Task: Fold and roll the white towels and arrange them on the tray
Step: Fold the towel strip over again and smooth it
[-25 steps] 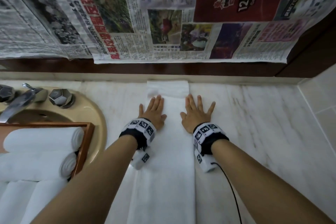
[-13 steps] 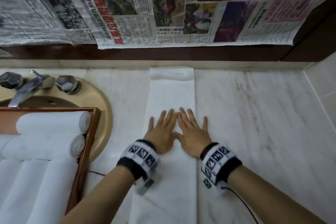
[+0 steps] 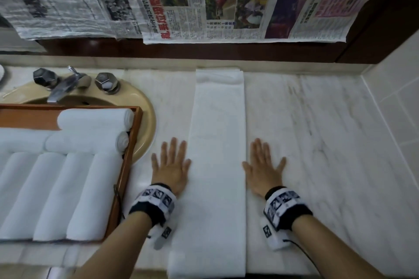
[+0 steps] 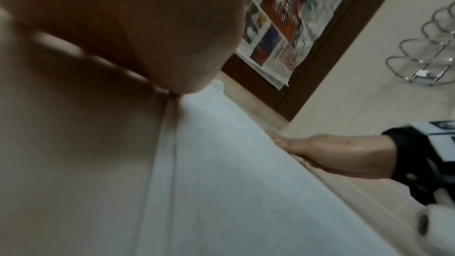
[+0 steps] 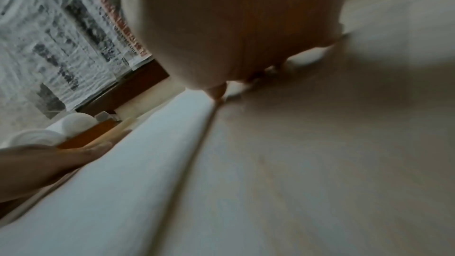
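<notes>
Towel [image 3: 217, 165]: white, folded into a long thin strip, flat on the tabletop [image 3: 328, 142], far end by the wall, near end at the front edge.
Left hand [image 3: 170, 167]: flat, fingers spread, holding nothing, just left of the strip, thumb side touching its edge.
Right hand [image 3: 263, 169]: flat, fingers spread, holding nothing, just right of the strip.
Tray [image 3: 132, 154]: wooden, on the left over the sink [image 3: 145, 106], already full of rolled towels [image 3: 95, 120].
Step now: probably tidying the strip's long edges before rolling.
How to do well: keep both sides straight and even, press out bumps, then roll tight from one end, both hands level.
Change: half a second ago both hands on top of the strip, side by side; now slid apart, off to each side.
</notes>
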Demonstrator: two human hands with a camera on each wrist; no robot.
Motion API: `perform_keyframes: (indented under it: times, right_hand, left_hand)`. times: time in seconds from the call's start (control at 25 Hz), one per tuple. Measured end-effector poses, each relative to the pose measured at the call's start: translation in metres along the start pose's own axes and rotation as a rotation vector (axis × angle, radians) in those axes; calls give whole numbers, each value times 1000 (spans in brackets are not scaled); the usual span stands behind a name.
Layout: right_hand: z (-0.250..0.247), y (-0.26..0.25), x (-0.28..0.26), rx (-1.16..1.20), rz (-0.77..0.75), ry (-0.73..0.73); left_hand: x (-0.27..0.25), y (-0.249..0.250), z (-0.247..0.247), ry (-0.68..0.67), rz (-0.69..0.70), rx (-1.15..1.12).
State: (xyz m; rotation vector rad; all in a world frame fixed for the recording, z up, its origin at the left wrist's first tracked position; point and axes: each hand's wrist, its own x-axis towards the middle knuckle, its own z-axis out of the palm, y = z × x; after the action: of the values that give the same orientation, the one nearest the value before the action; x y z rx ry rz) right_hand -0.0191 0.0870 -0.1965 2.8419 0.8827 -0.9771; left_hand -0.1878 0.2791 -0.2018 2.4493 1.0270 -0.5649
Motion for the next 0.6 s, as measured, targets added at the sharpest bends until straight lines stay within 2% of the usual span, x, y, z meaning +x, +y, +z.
perform_keyframes:
  times: [0.04, 0.08, 0.16, 0.24, 0.28, 0.4, 0.44, 0.48, 0.56, 0.6]
  right_hand:
    - [-4, -1, -5, 52, 70, -19]
    - [-1, -9, -15, 90, 63, -34]
    - [19, -33, -43, 73, -119, -47]
    - [49, -35, -69, -64, -290, -47]
    - [54, -26, -73, -60, -272, -37]
    - [48, 7, -71, 88, 59, 40]
    - [46, 5, -78, 79, 83, 38]
    - [51, -3, -89, 52, 12, 55]
    - [76, -23, -109, -55, -224, 85]
    - [87, -29, -117, -101, -292, 73]
  left_hand:
    - [-4, -4, -5, -19, -70, -24]
    - [-12, 0, -5, -28, -65, -58]
    - [-37, 23, 11, -17, 145, -42]
    - [-63, 26, 34, -13, 343, 40]
    - [-70, 14, 39, -8, 323, 49]
    - [-72, -28, 37, 29, -28, -33]
    - [-75, -29, 33, 25, -75, -56]
    - [-82, -23, 35, 34, -33, -68]
    - [-98, 0, 45, 42, 204, -27]
    - [-105, 5, 55, 25, 299, 0]
